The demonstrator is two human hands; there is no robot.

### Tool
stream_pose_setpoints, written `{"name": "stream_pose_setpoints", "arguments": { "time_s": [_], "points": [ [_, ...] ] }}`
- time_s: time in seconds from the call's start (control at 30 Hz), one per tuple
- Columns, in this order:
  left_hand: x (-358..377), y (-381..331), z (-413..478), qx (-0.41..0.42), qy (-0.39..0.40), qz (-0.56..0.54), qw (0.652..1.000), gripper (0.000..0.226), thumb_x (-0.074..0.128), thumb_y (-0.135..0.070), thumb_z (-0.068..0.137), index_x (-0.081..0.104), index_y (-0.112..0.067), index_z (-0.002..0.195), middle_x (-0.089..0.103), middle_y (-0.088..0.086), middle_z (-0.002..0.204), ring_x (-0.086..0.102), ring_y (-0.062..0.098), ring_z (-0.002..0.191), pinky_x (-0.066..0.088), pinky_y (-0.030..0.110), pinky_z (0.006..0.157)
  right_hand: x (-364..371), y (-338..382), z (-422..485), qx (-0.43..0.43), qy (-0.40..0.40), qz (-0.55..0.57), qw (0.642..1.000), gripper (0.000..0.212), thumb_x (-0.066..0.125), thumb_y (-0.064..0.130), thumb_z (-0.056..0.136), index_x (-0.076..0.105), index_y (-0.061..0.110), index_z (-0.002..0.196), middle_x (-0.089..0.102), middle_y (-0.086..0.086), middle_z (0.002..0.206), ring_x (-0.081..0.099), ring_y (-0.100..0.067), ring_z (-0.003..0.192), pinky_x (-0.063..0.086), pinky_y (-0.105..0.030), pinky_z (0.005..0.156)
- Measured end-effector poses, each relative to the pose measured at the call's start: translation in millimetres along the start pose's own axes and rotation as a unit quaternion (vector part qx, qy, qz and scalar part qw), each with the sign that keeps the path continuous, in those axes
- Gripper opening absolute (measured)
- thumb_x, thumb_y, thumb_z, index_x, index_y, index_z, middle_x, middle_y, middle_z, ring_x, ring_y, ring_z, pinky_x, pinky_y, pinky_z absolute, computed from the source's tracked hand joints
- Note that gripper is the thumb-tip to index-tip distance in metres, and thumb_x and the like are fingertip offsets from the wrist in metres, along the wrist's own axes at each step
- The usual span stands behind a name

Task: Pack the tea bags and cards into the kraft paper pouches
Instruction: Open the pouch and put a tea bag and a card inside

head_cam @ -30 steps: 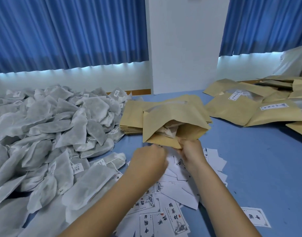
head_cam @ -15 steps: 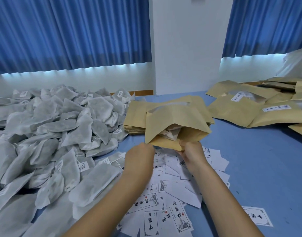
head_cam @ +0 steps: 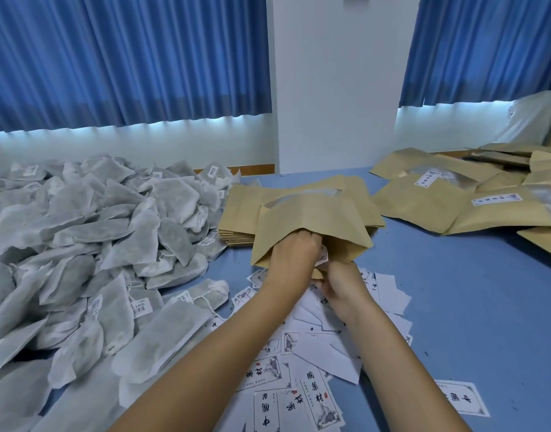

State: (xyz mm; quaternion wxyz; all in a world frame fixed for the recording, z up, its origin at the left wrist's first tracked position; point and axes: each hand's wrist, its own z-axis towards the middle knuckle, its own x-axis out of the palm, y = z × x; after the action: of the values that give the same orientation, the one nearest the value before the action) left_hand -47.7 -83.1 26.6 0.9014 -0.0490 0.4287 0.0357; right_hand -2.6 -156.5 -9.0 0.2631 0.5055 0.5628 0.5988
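An open kraft paper pouch (head_cam: 311, 218) is held up over the blue table, mouth toward me. My left hand (head_cam: 294, 255) is at the mouth, fingers partly inside, pinching a small printed card (head_cam: 322, 260) that sticks out at the opening. My right hand (head_cam: 342, 289) grips the pouch's lower lip from below. White printed cards (head_cam: 302, 378) lie scattered under my forearms. A big heap of grey-white tea bags (head_cam: 96, 244) covers the left of the table. What is inside the pouch is hidden.
A flat stack of empty kraft pouches (head_cam: 239, 210) lies just behind the held pouch. Filled, labelled pouches (head_cam: 423, 202) are piled at the right back. One card (head_cam: 462, 399) lies apart at the lower right on the blue table (head_cam: 448, 294). Blue curtains and a white pillar stand behind.
My left hand has moved up from the card pile to the pouch mouth with a card and now reaches inside. My right hand has kept its hold on the pouch's lower edge.
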Motion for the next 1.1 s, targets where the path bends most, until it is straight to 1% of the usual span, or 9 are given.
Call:
{"name": "stream_pose_setpoints", "arguments": {
  "time_s": [0.13,0.3,0.5,0.67,0.77,0.87,0.97,1.03,1.1],
  "points": [
    [0,8,2,-0.008,-0.046,-0.189,0.981,0.011,0.063,0.009,0.074,0.055,0.001,0.074,0.052,0.011,0.074,0.047,0.021,0.065,0.036,0.028,0.060,-3,0,3,0.022,-0.017,0.029,0.999,0.029,0.035,-0.012,0.087,0.056,0.001,0.104,0.057,-0.012,0.086,0.054,-0.026,0.081,0.044,-0.038,0.074],
    [11,16,-1,0.076,0.085,-0.021,0.993,0.018,0.048,-0.007,0.088,0.064,-0.003,0.096,0.062,0.014,0.094,0.056,0.032,0.087,0.044,0.041,0.066,-3,4,1,0.009,0.009,0.065,0.998,0.035,0.031,-0.021,0.082,0.053,0.007,0.080,0.052,-0.005,0.067,0.048,-0.013,0.057,0.045,-0.026,0.058],
    [27,8,1,0.050,0.169,0.109,0.978,0.023,0.049,-0.013,0.093,0.065,-0.017,0.110,0.066,0.005,0.102,0.063,0.023,0.093,0.049,0.030,0.073,-3,3,-4,0.011,0.010,-0.022,1.000,0.031,0.031,-0.016,0.082,0.050,0.007,0.089,0.045,-0.009,0.072,0.038,-0.014,0.057,0.034,-0.025,0.050],
    [30,26,33,0.020,0.218,0.180,0.959,0.039,0.039,-0.016,0.099,0.038,-0.007,0.137,0.041,0.016,0.139,0.042,0.026,0.123,0.034,0.025,0.101,7,0,-16,-0.016,0.079,0.020,0.997,0.031,0.041,-0.016,0.091,0.058,0.004,0.109,0.067,-0.017,0.110,0.065,-0.023,0.091,0.057,-0.036,0.070],
    [20,26,33,-0.046,0.290,0.165,0.942,0.042,0.040,-0.021,0.100,0.044,0.002,0.135,0.047,0.020,0.138,0.047,0.020,0.104,0.039,0.004,0.075,5,1,-16,-0.008,0.079,0.012,0.997,0.028,0.043,-0.014,0.092,0.058,0.004,0.108,0.067,-0.018,0.110,0.066,-0.022,0.088,0.058,-0.035,0.073],
    [9,2,24,-0.032,0.250,0.148,0.956,0.030,0.047,-0.010,0.095,0.055,-0.004,0.124,0.056,0.017,0.125,0.054,0.031,0.113,0.044,0.031,0.091,-2,4,-12,0.009,0.060,0.004,0.998,0.030,0.036,-0.017,0.088,0.054,0.007,0.095,0.061,-0.006,0.075,0.056,-0.014,0.066,0.052,-0.024,0.056],
    [-14,-21,1,-0.044,0.154,0.114,0.980,0.014,0.054,-0.002,0.085,0.063,-0.012,0.089,0.064,0.007,0.097,0.060,0.022,0.088,0.040,0.029,0.060,-1,3,-8,0.032,0.033,-0.033,0.998,0.029,0.038,-0.003,0.091,0.042,0.017,0.070,0.041,0.007,0.049,0.034,-0.007,0.048,0.033,-0.018,0.042],
    [-28,-20,-7,0.022,0.005,0.107,0.994,0.012,0.067,-0.007,0.075,0.059,-0.014,0.069,0.062,0.004,0.077,0.058,0.019,0.071,0.036,0.027,0.048,-1,3,-9,0.037,0.036,-0.030,0.998,0.025,0.042,0.004,0.094,0.045,0.019,0.074,0.045,0.005,0.053,0.039,-0.009,0.053,0.033,-0.020,0.045],
    [-32,-11,-6,0.074,-0.175,0.099,0.977,0.006,0.067,-0.007,0.070,0.065,-0.010,0.075,0.066,0.010,0.089,0.062,0.027,0.079,0.047,0.032,0.057,-1,5,-12,0.023,0.064,-0.015,0.998,0.028,0.040,-0.003,0.092,0.052,0.020,0.080,0.053,0.008,0.055,0.049,-0.005,0.051,0.041,-0.019,0.046]
  ]
}}
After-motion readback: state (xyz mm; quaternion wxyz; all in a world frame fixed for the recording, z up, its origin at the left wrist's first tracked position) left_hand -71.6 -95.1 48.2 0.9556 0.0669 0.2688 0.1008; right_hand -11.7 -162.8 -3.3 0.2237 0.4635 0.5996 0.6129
